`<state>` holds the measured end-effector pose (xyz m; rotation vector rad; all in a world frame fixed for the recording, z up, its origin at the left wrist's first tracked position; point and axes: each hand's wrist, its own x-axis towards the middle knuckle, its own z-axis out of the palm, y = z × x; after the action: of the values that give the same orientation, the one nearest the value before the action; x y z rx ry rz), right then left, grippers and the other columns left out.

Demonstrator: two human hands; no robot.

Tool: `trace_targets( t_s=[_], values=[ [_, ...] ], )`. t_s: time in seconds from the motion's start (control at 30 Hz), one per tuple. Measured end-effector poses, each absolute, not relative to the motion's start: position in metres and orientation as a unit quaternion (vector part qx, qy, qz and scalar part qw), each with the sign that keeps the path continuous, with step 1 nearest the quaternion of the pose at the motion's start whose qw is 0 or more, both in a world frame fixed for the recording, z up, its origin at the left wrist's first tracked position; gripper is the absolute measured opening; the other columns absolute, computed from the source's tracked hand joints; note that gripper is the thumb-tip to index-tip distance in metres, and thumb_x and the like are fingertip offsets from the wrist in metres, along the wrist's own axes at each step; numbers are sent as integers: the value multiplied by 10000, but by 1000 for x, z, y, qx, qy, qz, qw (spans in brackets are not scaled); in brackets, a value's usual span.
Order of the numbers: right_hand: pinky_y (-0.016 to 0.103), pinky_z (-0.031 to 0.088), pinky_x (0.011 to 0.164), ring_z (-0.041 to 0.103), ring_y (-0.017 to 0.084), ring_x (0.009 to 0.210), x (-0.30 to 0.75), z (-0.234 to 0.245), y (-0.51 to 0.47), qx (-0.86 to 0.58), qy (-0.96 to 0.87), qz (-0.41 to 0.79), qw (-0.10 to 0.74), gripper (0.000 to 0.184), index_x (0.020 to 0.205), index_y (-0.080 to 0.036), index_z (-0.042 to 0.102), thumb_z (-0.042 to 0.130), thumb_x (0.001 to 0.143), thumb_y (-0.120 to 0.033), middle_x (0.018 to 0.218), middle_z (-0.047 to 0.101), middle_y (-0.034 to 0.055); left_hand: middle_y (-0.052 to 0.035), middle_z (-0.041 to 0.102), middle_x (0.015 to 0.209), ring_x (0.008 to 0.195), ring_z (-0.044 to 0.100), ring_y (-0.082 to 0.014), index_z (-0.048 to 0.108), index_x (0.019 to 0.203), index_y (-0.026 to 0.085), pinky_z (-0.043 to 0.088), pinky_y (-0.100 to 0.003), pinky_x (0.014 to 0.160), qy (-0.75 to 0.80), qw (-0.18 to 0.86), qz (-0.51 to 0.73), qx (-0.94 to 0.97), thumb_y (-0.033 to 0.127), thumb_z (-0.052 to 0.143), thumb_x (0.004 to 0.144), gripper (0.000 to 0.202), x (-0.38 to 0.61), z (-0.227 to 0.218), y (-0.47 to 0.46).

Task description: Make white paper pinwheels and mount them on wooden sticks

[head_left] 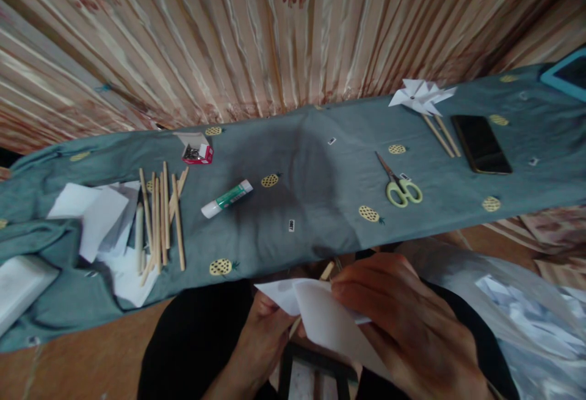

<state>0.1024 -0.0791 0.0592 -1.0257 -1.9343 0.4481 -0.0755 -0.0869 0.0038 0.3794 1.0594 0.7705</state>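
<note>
Both my hands are low in front of me, below the near edge of the table. My left hand [263, 333] is closed from beneath on a folded white paper [320, 314], with a thin wooden stick [326, 273] poking up behind it. My right hand [407, 320] pinches the top of the same paper, fingers curled over it. On the teal pineapple-print cloth [320, 168] lie a glue stick [226, 198], green-handled scissors [399, 183] and a finished white paper pinwheel [421, 98] on sticks.
At the left lie a bundle of wooden sticks [160, 217], loose white sheets [91, 217] and a small red box of pins [196, 152]. A black phone [480, 143] lies at the right, a blue tablet edge [565, 73] beyond it. Paper scraps in a plastic bag [526, 320] sit beside me. A pleated curtain hangs behind.
</note>
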Motion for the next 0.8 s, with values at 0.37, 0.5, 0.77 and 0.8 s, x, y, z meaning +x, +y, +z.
trace_targets(
  t_s=[0.37, 0.5, 0.77, 0.8],
  values=[
    [336, 590, 770, 722, 208, 863, 100, 60, -77, -410, -778, 171, 445, 258, 1080, -173, 648, 645, 833, -100, 891, 761, 62, 26, 523, 497, 488, 419, -68, 626, 557, 140, 338, -201, 499, 490, 768, 376, 170, 404, 907, 471, 395, -73, 9, -84],
    [319, 582, 744, 719, 192, 823, 98, 61, -75, -406, -780, 172, 444, 234, 1062, -160, 640, 649, 837, -94, 865, 755, 61, 32, 511, 487, 478, 399, -65, 612, 539, 140, 330, -198, 485, 494, 759, 380, 186, 402, 893, 496, 386, -73, 8, -83],
    [343, 578, 723, 715, 200, 838, 101, 59, -78, -410, -792, 149, 427, 187, 1070, -163, 625, 627, 884, -144, 872, 754, 65, 26, 540, 509, 516, 439, -75, 675, 644, 145, 354, -218, 576, 469, 772, 383, 192, 365, 847, 613, 281, -78, -5, -92],
    [343, 576, 730, 713, 200, 847, 102, 58, -78, -408, -795, 146, 425, 181, 1067, -153, 626, 624, 887, -140, 879, 752, 70, 26, 543, 512, 519, 441, -76, 680, 659, 147, 356, -219, 582, 468, 774, 381, 193, 371, 846, 620, 282, -78, -5, -93]
  ],
)
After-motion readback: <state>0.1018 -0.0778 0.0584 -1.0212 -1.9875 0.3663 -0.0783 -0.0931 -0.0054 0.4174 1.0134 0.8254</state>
